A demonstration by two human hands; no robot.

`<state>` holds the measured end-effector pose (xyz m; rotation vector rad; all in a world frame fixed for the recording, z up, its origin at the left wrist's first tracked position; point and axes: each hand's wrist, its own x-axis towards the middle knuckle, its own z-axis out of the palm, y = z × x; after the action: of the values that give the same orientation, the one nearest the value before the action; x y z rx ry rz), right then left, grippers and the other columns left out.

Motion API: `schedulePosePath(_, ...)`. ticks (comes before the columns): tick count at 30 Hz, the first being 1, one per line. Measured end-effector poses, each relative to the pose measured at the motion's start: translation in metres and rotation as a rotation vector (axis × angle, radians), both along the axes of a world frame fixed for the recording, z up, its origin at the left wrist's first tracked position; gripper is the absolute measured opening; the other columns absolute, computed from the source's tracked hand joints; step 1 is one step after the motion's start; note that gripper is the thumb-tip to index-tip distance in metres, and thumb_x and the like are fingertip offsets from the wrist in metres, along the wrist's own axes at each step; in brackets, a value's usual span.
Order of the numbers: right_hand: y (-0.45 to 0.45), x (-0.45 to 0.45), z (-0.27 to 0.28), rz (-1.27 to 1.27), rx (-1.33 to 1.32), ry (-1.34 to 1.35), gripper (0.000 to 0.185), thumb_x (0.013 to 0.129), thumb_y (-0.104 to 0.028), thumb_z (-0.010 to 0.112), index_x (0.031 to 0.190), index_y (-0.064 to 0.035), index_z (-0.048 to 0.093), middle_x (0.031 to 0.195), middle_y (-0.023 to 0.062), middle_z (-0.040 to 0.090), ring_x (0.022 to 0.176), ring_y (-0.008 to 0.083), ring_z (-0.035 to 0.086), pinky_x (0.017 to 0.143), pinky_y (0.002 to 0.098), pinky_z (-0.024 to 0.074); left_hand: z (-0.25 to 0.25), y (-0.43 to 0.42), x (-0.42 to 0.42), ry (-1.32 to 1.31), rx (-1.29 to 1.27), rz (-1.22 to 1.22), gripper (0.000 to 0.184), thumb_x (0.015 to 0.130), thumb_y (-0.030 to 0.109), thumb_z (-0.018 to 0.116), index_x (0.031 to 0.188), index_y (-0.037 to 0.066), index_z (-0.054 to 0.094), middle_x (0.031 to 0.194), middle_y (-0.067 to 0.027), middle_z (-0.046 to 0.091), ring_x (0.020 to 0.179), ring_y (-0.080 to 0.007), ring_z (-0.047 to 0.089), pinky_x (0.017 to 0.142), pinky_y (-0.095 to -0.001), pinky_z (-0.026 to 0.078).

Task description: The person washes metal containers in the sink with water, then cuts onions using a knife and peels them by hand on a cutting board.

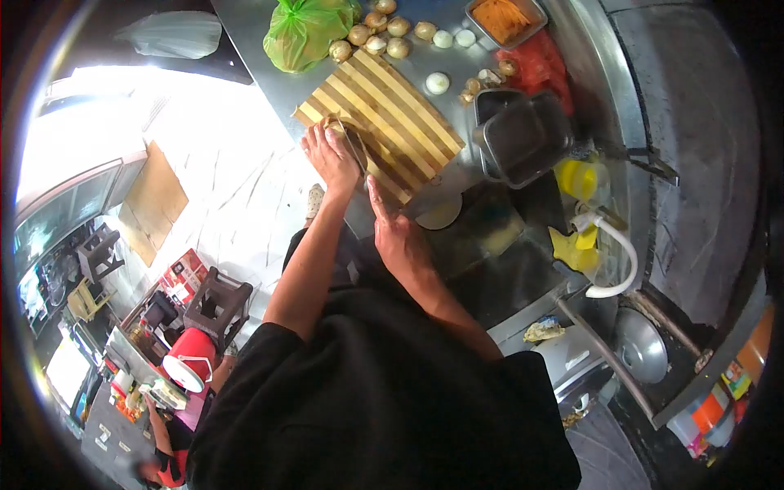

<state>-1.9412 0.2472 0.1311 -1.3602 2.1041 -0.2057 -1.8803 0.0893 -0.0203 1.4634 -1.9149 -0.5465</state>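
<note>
A striped wooden cutting board (392, 110) lies on the steel counter. On its near left part, my left hand (331, 155) presses down on an onion (333, 125), of which only a small part shows. My right hand (398, 233) holds a knife (356, 147) at the board's near edge, the index finger stretched along it and the other fingers curled. The blade stands beside the left hand's fingers. Beyond the board are several unpeeled onions (398, 27) and a peeled white onion (438, 82).
A green plastic bag (306, 33) sits behind the board. Dark trays (527, 139), a container of orange pieces (506, 20) and a red bag (543, 69) stand right. A white curved faucet (625, 261) is farther right. At lower left is another person (167, 445).
</note>
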Motion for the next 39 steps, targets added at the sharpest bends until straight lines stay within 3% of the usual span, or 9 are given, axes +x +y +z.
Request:
schedulePosePath(7, 0.004, -0.004, -0.018, -0.070, -0.300, -0.086, 0.073, 0.094, 0.001, 0.059, 0.160, -0.0127, 0.030, 0.112, 0.0264, 0.070, 0.095, 0.0421, 0.071, 0.074, 0.0467, 0.0593, 0.003, 0.001, -0.003, -0.125, 0.038, 0.036, 0.046, 0.108, 0.032, 0.036, 0.126, -0.005, 0.058, 0.122, -0.0258, 0.056, 0.113, -0.0450, 0.048, 0.103, -0.0541, 0.035)
schedulePosePath(10, 0.006, -0.004, -0.013, -0.022, -0.285, -0.007, 0.072, 0.094, 0.001, 0.059, 0.160, -0.0120, 0.031, 0.109, 0.0281, 0.070, 0.095, 0.0433, 0.070, 0.075, 0.0473, 0.0593, 0.007, 0.001, -0.004, -0.114, 0.015, 0.023, 0.043, 0.107, 0.029, 0.040, 0.124, -0.005, 0.059, 0.120, -0.0253, 0.057, 0.110, -0.0446, 0.049, 0.100, -0.0537, 0.036)
schedulePosePath(13, 0.002, -0.003, 0.003, -0.021, -0.031, -0.040, 0.073, 0.094, 0.002, 0.058, 0.160, -0.0122, 0.031, 0.106, 0.0314, 0.069, 0.094, 0.0448, 0.070, 0.075, 0.0477, 0.0591, 0.012, 0.000, -0.005, -0.098, 0.006, 0.026, 0.038, 0.107, 0.026, 0.039, 0.116, -0.004, 0.059, 0.118, -0.0237, 0.056, 0.110, -0.0429, 0.049, 0.101, -0.0517, 0.035)
schedulePosePath(16, 0.002, -0.002, 0.000, 0.005, -0.071, -0.016, 0.077, 0.092, 0.002, 0.058, 0.161, -0.0111, 0.028, 0.103, 0.0335, 0.068, 0.092, 0.0453, 0.071, 0.073, 0.0473, 0.0596, 0.007, -0.001, -0.003, -0.127, -0.009, 0.016, 0.037, 0.105, 0.024, 0.044, 0.119, -0.006, 0.060, 0.117, -0.0254, 0.057, 0.107, -0.0441, 0.050, 0.098, -0.0528, 0.038)
schedulePosePath(25, -0.004, -0.001, 0.010, 0.131, 0.009, 0.104, 0.086, 0.090, 0.001, 0.060, 0.164, -0.0093, 0.017, 0.084, 0.0245, 0.065, 0.072, 0.0370, 0.073, 0.065, 0.0416, 0.0615, 0.006, -0.001, -0.001, -0.152, 0.044, -0.005, 0.034, 0.108, 0.023, 0.040, 0.119, -0.004, 0.058, 0.122, -0.0239, 0.054, 0.113, -0.0426, 0.047, 0.102, -0.0508, 0.035)
schedulePosePath(39, -0.016, 0.010, 0.000, 0.149, 0.028, 0.158, 0.087, 0.090, 0.001, 0.061, 0.164, -0.0076, 0.016, 0.079, 0.0222, 0.065, 0.071, 0.0341, 0.073, 0.063, 0.0398, 0.0609, 0.003, -0.003, -0.001, -0.147, 0.051, -0.007, 0.035, 0.106, 0.024, 0.041, 0.121, -0.004, 0.056, 0.120, -0.0237, 0.053, 0.110, -0.0425, 0.047, 0.099, -0.0520, 0.037)
